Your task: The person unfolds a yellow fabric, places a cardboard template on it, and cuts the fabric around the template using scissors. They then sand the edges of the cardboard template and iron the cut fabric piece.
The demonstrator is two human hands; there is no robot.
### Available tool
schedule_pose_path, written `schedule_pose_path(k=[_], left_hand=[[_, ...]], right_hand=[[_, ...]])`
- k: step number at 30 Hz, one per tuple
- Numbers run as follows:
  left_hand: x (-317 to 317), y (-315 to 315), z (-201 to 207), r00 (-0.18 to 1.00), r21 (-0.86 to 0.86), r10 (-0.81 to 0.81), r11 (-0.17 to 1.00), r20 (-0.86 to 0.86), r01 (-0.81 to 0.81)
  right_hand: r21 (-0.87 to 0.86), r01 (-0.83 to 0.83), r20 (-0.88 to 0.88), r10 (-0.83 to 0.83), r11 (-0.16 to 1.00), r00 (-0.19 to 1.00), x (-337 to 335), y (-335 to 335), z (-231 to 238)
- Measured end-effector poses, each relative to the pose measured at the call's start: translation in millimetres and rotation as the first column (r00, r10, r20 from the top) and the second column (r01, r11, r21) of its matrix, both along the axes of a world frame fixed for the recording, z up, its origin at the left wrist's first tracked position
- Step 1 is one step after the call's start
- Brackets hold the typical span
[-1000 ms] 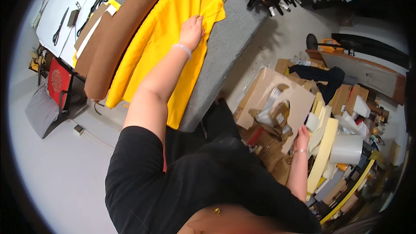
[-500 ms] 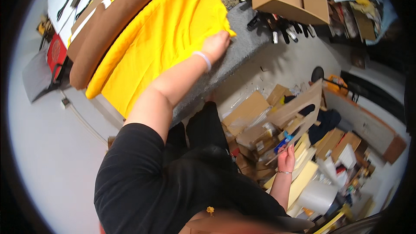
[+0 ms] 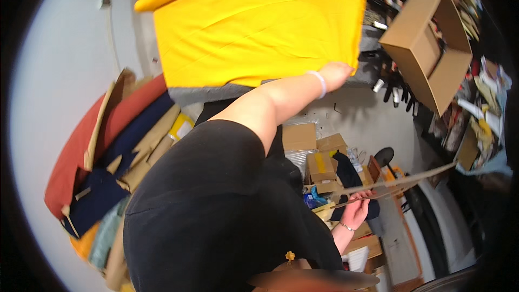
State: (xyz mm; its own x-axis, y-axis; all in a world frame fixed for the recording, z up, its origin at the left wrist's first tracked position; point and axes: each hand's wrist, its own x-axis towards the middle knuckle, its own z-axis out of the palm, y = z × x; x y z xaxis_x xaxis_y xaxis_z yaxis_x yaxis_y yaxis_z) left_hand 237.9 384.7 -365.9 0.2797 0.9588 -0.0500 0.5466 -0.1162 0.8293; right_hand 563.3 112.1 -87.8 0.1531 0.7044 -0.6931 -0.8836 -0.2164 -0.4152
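Yellow fabric [image 3: 254, 27] is spread over a grey padded surface [image 3: 197, 95], with its far edge still rolled. My left hand [image 3: 336, 75] reaches across my body to the fabric's near right corner. Its fingers are closed there on the edge of the cloth. Low on the right, my right hand [image 3: 357, 211] grips a thin brown cardboard sheet [image 3: 403, 181], which is seen almost edge-on. Part of this hand is hidden behind the sheet.
An open cardboard box [image 3: 413, 40] stands to the right of the fabric, above several dark rods with white ends. Rolls of cloth, among them a rust-red roll [image 3: 67, 167], lean at the left. Cardboard pieces and boxes [image 3: 300, 136] lie on the floor.
My view has turned, and the fabric now lies straighter and smoother across it. My left hand stays at the corner. The cardboard sheet in my right hand has tipped to nearly edge-on.
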Motion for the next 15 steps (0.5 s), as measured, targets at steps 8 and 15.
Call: schedule_pose_path(k=[8, 15], left_hand=[[-150.8, -103.9, 79.3, 0.842, 0.099, 0.535, 0.844, -0.076, -0.527], [-420.6, -297.3, -14.9, -0.235, -0.114, 0.898, -0.295, -0.372, -0.949]], right_hand=[[0.100, -0.145, -0.061, 0.151, 0.984, 0.987, -27.4, 83.1, 20.3], [0.186, -0.477, -0.035, 0.491, 0.859, 0.870, -102.5, 153.3, 38.1]])
